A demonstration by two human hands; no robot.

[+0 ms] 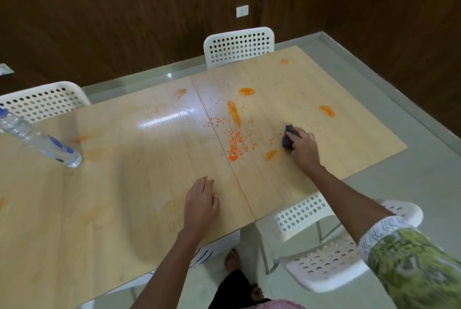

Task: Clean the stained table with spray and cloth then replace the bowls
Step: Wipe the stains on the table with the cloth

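- Table [129, 184] stains are lying mostly around the right hand [303, 147], which is gripping a dark cloth [288, 137] bunched in curled fingers and pressing it on the wood just right of the scattered orange crumbs [234, 144].
- Left hand [200, 205] is resting on the table with fingers loosely extended, holding nothing, well to the left of the cloth and nearer the person.
- Orange smears are sitting on several sides of the cloth hand: a small one [271, 154] just to its left, a long streak [234, 114] and an oval patch [246, 91] beyond it, another [327, 111] past it to the right.
- Risk: wiping through the loose crumbs is likely to drag them across the wood or push them off the near edge onto the white chair [324, 258] and the floor.
- Risk: a small, balled cloth covers little surface, so paste may be spreading into thin films instead of lifting.
- Risk: the clear bottle [37, 137], presumably the spray, is standing far to the left of both hands; the smears may be getting rubbed dry.
- Risk: faint orange marks [82, 137] beside that bottle could be overlooked.
- Bowls are not visible in this view, so replacing them appears some way off.
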